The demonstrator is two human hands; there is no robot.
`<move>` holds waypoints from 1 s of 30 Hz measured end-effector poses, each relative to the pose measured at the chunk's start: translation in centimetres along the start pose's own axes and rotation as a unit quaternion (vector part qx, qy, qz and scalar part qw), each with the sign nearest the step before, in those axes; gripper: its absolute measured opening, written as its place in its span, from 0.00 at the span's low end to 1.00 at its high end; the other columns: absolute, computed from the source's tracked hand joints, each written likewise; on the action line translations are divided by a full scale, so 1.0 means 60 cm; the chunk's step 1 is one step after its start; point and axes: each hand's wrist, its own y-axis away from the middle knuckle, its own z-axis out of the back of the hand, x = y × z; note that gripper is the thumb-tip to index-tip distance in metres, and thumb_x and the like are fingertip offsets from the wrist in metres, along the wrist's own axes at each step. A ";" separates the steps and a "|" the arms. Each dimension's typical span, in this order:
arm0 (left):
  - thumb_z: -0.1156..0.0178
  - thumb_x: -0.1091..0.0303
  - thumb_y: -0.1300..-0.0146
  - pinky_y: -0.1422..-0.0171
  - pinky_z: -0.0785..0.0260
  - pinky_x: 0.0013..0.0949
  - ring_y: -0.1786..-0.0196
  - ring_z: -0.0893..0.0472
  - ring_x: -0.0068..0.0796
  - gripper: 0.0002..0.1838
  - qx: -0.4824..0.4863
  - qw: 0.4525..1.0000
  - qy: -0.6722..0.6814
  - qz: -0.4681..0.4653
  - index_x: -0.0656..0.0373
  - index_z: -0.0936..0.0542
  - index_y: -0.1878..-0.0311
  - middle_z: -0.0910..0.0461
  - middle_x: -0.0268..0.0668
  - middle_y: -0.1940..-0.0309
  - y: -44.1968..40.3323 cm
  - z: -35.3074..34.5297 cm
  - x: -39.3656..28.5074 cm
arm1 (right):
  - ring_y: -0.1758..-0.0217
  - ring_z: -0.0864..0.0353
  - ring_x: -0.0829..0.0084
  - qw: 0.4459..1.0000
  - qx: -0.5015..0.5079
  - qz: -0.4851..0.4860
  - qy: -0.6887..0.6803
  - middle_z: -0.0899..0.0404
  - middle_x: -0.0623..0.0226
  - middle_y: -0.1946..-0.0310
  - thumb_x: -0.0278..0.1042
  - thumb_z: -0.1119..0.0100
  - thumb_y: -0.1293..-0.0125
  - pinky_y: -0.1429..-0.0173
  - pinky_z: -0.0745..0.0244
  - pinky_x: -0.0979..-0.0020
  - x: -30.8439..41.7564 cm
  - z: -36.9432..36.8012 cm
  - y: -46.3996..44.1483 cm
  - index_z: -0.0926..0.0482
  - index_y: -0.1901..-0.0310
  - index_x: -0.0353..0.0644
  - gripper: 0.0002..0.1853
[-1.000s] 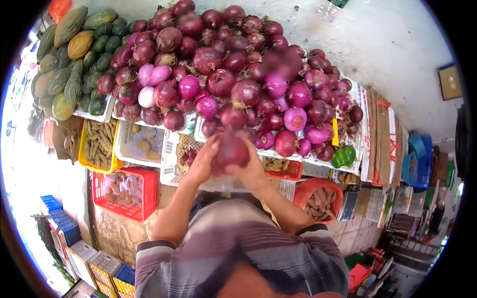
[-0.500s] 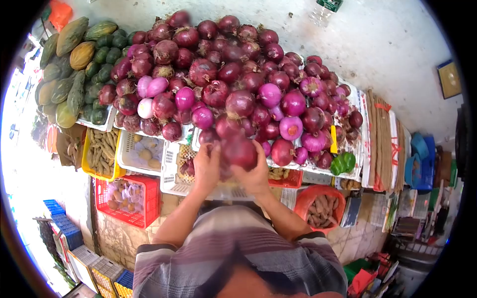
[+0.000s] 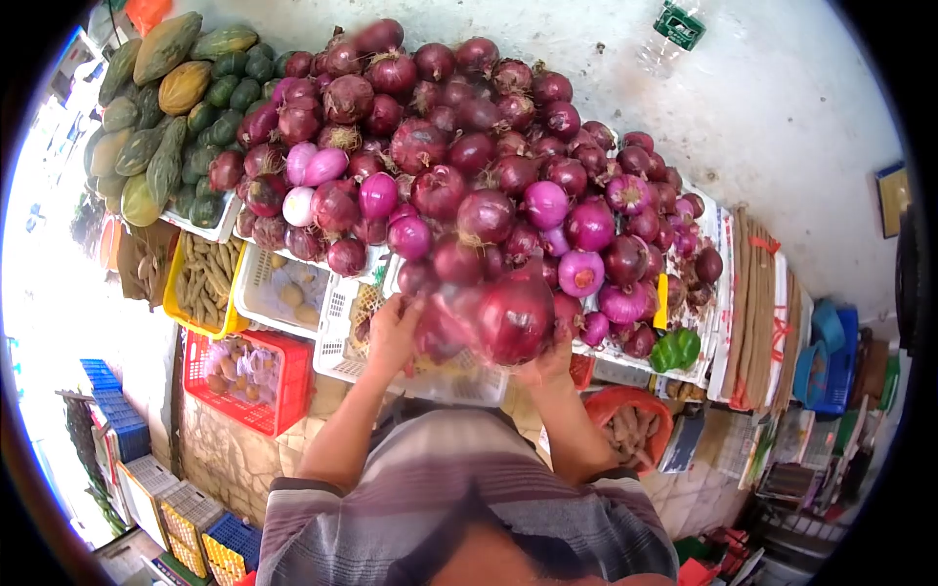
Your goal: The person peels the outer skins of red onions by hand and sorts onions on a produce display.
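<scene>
A large red onion rests in my right hand, whose fingers curl around its lower right side and are partly hidden behind it. To its left, my left hand is closed with its fingertips pressed together. A blurred reddish-purple patch lies between that hand and the onion, so I cannot make out what the left fingers hold. Just beyond both hands rises a big heap of red onions, some dry-skinned, others bright purple and smooth. A pale peeled onion sits in its left part.
Green and yellow squashes are piled at the far left. Below the heap stand a yellow basket of roots, a white basket, a red crate and a red tub. A green pepper lies on the right edge.
My hands have moved apart, the left one slightly left and the right one to the right and down. The onion formerly between both hands is now in my right hand, nearer the camera.
</scene>
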 end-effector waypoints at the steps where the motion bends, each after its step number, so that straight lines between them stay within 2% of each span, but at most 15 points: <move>1: 0.38 0.59 0.28 0.65 0.29 0.34 0.71 0.20 0.26 0.15 0.032 0.999 -0.015 0.008 0.65 0.18 0.55 0.17 0.41 0.70 -0.004 0.012 0.014 | 0.27 0.29 0.55 1.000 0.006 -0.010 -0.005 0.31 0.58 0.28 0.56 0.23 0.47 0.22 0.35 0.50 0.005 0.001 0.000 0.38 0.25 0.39 0.53; 3: 0.35 0.60 0.29 0.67 0.25 0.31 0.71 0.17 0.24 0.14 0.095 0.993 -0.065 -0.002 0.65 0.17 0.55 0.16 0.39 0.69 -0.006 0.039 0.049 | 0.26 0.30 0.55 0.997 -0.010 0.039 0.066 0.31 0.57 0.29 0.55 0.22 0.47 0.22 0.35 0.49 0.010 0.010 -0.003 0.39 0.25 0.39 0.53; 6: 0.33 0.62 0.31 0.63 0.23 0.30 0.67 0.16 0.23 0.17 0.135 0.989 0.057 0.025 0.68 0.17 0.50 0.16 0.35 0.68 0.008 0.058 0.113 | 0.26 0.31 0.55 0.974 -0.023 0.135 0.180 0.32 0.56 0.29 0.50 0.20 0.48 0.23 0.34 0.48 0.013 0.024 -0.011 0.41 0.24 0.41 0.54; 7: 0.29 0.60 0.36 0.49 0.21 0.34 0.55 0.15 0.33 0.31 0.167 0.972 0.115 0.118 0.71 0.24 0.37 0.16 0.42 0.56 0.015 0.071 0.108 | 0.26 0.30 0.56 0.973 -0.023 0.131 0.187 0.32 0.56 0.29 0.48 0.20 0.49 0.23 0.34 0.49 0.015 0.031 -0.013 0.41 0.24 0.41 0.54; 9: 0.27 0.57 0.40 0.41 0.24 0.39 0.46 0.18 0.41 0.42 0.058 0.994 -0.079 -0.051 0.72 0.33 0.30 0.20 0.48 0.47 0.011 0.079 0.132 | 0.27 0.30 0.57 0.972 -0.026 0.117 0.203 0.32 0.56 0.29 0.43 0.19 0.49 0.23 0.33 0.50 0.019 0.039 -0.021 0.41 0.24 0.41 0.54; 11: 0.23 0.54 0.45 0.30 0.31 0.46 0.33 0.27 0.52 0.56 -0.041 0.966 -0.245 -0.068 0.70 0.44 0.22 0.30 0.57 0.33 0.035 0.084 0.131 | 0.27 0.31 0.61 0.949 -0.045 0.101 0.296 0.32 0.57 0.30 0.41 0.24 0.46 0.22 0.36 0.57 0.013 0.029 -0.021 0.40 0.25 0.38 0.50; 12: 0.25 0.55 0.44 0.33 0.29 0.44 0.36 0.24 0.52 0.52 -0.111 0.954 -0.240 -0.143 0.68 0.41 0.23 0.27 0.57 0.37 0.045 0.077 0.113 | 0.27 0.31 0.63 0.935 -0.057 0.087 0.339 0.31 0.58 0.31 0.39 0.27 0.45 0.22 0.37 0.61 0.005 0.019 -0.017 0.40 0.25 0.36 0.48; 14: 0.29 0.58 0.38 0.36 0.28 0.43 0.38 0.22 0.48 0.45 -0.052 0.979 -0.171 -0.098 0.65 0.39 0.23 0.24 0.54 0.38 0.049 0.084 0.074 | 0.27 0.31 0.63 0.897 -0.089 0.076 0.426 0.31 0.58 0.32 0.35 0.27 0.47 0.22 0.38 0.62 -0.020 0.013 -0.023 0.40 0.25 0.37 0.48; 16: 0.35 0.59 0.32 0.38 0.28 0.41 0.39 0.22 0.41 0.37 0.098 0.988 0.091 0.071 0.64 0.35 0.25 0.22 0.50 0.39 0.061 0.070 -0.008 | 0.27 0.31 0.61 0.832 -0.077 0.078 0.543 0.30 0.58 0.32 0.33 0.27 0.47 0.22 0.38 0.62 -0.041 0.026 -0.032 0.40 0.25 0.37 0.48; 17: 0.37 0.59 0.30 0.36 0.28 0.41 0.38 0.22 0.37 0.35 0.122 0.983 0.131 0.032 0.64 0.35 0.25 0.23 0.48 0.38 0.059 0.049 0.000 | 0.28 0.30 0.59 0.820 -0.091 0.077 0.559 0.31 0.55 0.32 0.32 0.27 0.44 0.23 0.38 0.61 -0.061 -0.002 -0.034 0.38 0.26 0.34 0.44; 20: 0.36 0.56 0.30 0.29 0.30 0.44 0.33 0.25 0.38 0.37 0.115 0.953 0.281 -0.006 0.62 0.38 0.24 0.27 0.47 0.33 0.021 -0.001 0.075 | 0.29 0.30 0.58 0.649 0.031 0.175 0.740 0.31 0.52 0.33 0.34 0.27 0.41 0.24 0.37 0.61 -0.090 0.020 -0.036 0.36 0.28 0.32 0.41; 24: 0.37 0.52 0.31 0.24 0.35 0.51 0.29 0.26 0.41 0.38 0.204 0.795 0.570 0.026 0.59 0.37 0.24 0.27 0.47 0.32 0.021 0.013 0.106 | 0.29 0.31 0.58 0.747 0.017 0.130 0.652 0.32 0.50 0.32 0.41 0.29 0.34 0.25 0.37 0.61 -0.091 0.023 -0.035 0.35 0.29 0.29 0.39; 25: 0.38 0.49 0.32 0.22 0.38 0.56 0.28 0.28 0.47 0.37 0.219 0.769 0.598 0.062 0.57 0.35 0.25 0.29 0.47 0.30 0.029 0.017 0.107 | 0.30 0.29 0.61 0.741 0.044 0.134 0.656 0.31 0.52 0.32 0.44 0.33 0.30 0.25 0.38 0.63 -0.086 0.021 -0.046 0.35 0.28 0.30 0.37; 28: 0.39 0.48 0.31 0.23 0.37 0.57 0.28 0.27 0.48 0.36 0.249 0.733 0.622 0.116 0.56 0.34 0.26 0.29 0.47 0.30 0.025 0.014 0.125 | 0.32 0.29 0.65 0.854 -0.006 -0.029 0.519 0.28 0.54 0.34 0.43 0.38 0.26 0.25 0.38 0.65 -0.089 0.031 -0.065 0.35 0.27 0.32 0.34; 30: 0.38 0.46 0.33 0.25 0.34 0.58 0.31 0.24 0.49 0.37 0.244 0.735 0.620 0.129 0.56 0.33 0.27 0.27 0.48 0.32 0.023 0.014 0.128 | 0.33 0.28 0.69 0.808 -0.012 -0.083 0.583 0.24 0.56 0.37 0.39 0.42 0.23 0.27 0.35 0.67 -0.080 0.032 -0.066 0.35 0.26 0.32 0.30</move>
